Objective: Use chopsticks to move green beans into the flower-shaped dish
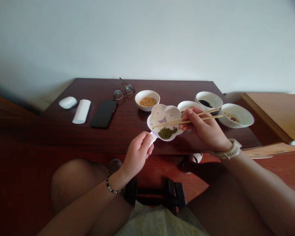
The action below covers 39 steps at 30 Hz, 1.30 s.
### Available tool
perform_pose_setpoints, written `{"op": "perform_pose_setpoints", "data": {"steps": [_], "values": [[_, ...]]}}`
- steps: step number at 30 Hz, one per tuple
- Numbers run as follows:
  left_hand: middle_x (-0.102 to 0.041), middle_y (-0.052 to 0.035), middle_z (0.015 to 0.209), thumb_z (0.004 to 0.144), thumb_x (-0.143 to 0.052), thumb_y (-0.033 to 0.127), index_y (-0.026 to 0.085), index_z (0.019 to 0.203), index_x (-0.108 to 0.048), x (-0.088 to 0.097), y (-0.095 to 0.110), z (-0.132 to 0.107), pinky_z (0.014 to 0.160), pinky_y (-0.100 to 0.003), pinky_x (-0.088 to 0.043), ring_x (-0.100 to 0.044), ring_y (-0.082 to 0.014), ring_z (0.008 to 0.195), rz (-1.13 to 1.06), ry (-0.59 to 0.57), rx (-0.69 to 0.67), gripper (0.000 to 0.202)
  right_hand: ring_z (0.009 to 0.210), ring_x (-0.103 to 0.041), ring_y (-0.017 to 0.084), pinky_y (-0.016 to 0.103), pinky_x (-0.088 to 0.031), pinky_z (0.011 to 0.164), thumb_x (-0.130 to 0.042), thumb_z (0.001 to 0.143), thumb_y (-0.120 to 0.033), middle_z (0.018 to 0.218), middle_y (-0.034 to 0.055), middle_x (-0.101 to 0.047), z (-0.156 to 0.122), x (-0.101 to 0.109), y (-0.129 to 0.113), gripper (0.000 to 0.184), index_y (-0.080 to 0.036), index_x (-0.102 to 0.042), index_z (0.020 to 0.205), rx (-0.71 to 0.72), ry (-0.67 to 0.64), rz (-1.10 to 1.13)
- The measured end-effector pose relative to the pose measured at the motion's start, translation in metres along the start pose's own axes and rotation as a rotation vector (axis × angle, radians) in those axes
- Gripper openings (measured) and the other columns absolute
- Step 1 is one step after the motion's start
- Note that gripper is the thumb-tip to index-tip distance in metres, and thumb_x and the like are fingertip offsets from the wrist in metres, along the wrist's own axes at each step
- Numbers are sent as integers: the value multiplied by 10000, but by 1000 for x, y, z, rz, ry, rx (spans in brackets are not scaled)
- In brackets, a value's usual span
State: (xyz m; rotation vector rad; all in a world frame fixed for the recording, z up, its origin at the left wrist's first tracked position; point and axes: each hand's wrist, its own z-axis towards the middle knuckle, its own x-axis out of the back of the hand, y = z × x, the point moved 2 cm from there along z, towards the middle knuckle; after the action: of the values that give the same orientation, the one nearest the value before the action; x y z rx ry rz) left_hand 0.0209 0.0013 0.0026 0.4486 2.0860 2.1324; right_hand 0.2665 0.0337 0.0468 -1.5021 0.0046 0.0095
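My left hand (138,149) is closed around the short handle of a white, flower-shaped dish (159,113) with a small printed figure inside. Green mung beans (167,133) lie heaped along the dish's near side. A pair of wooden chopsticks (170,123) is gripped in my right hand (201,126), their tips over the inside of the dish, at its left part. Behind my right hand stands a white bowl (186,105), partly covered by the hand, so its contents barely show. A bowl (147,95) of yellow soybeans (147,102) sits just behind the dish.
To the right are a bowl (215,96) of black beans (205,103) and a bowl (245,119) with a few pale and reddish pieces. Eyeglasses (124,93), a black phone (103,114), a white case (81,111) and a white rounded object (68,102) lie on the left of the dark table (95,88).
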Motion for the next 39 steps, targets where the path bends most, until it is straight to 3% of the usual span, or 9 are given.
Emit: {"op": "perform_pose_setpoints", "data": {"steps": [5, 11, 16, 21, 25, 30, 35, 39], "values": [[-480, 63, 608, 1102, -476, 458, 217, 830, -497, 0, 0, 0, 513, -240, -348, -423, -99, 504, -4, -4, 14, 365, 636, -658, 143, 259, -583, 588, -729, 960, -550, 788, 18, -664, 2, 10, -1, 330, -239, -695, 856, -55, -24, 25], [-484, 64, 607, 1106, -473, 443, 214, 824, -494, 0, 1, 0, 524, -240, -357, -431, -95, 504, 11, -4, 0, 363, 641, -650, 132, 239, -536, 587, -655, 1019, -535, 771, 13, -675, 5, 32, -8, 329, -236, -687, 883, 42, 44, -32], [-479, 64, 609, 1106, -469, 448, 212, 821, -492, 0, 0, -1, 517, -235, -353, -436, -93, 504, 10, -3, -11, 371, 600, -637, 151, 269, -526, 569, -623, 1028, -563, 700, 26, -691, 2, 33, -12, 369, -235, -691, 873, 51, -20, -159], [-487, 59, 634, 1112, -460, 446, 207, 822, -494, 1, -3, -3, 511, -231, -347, -437, -88, 515, 2, 1, -36, 377, 556, -601, 143, 264, -490, 520, -592, 1044, -557, 642, 15, -656, -5, 36, -29, 387, -240, -676, 839, 106, 162, -130], [-490, 61, 632, 1116, -455, 446, 205, 824, -498, 2, -3, -3, 505, -233, -343, -438, -86, 508, 2, 17, -59, 381, 526, -607, 143, 267, -464, 486, -564, 1054, -573, 623, 19, -667, -15, 29, -48, 408, -244, -664, 834, 148, 249, -345], [-486, 60, 628, 1119, -448, 446, 207, 807, -485, 2, -4, -3, 506, -232, -348, -444, -86, 510, 2, 39, -78, 395, 521, -634, 146, 262, -455, 463, -574, 1038, -604, 638, 11, -676, -25, 11, -54, 427, -238, -649, 832, 158, 218, -541], [-482, 60, 634, 1120, -450, 448, 207, 816, -485, 3, -5, -4, 510, -229, -347, -434, -85, 514, -29, 39, -81, 389, 557, -666, 158, 279, -496, 521, -559, 1041, -618, 652, 13, -681, -31, -6, -57, 437, -244, -640, 831, 177, 146, -510], [-478, 60, 628, 1121, -449, 441, 208, 814, -482, 2, -5, -4, 500, -229, -338, -434, -85, 511, -24, 48, -86, 387, 556, -627, 152, 285, -465, 515, -555, 1058, -582, 645, 22, -661, -33, -7, -66, 419, -239, -648, 836, 207, 214, -473]]}}
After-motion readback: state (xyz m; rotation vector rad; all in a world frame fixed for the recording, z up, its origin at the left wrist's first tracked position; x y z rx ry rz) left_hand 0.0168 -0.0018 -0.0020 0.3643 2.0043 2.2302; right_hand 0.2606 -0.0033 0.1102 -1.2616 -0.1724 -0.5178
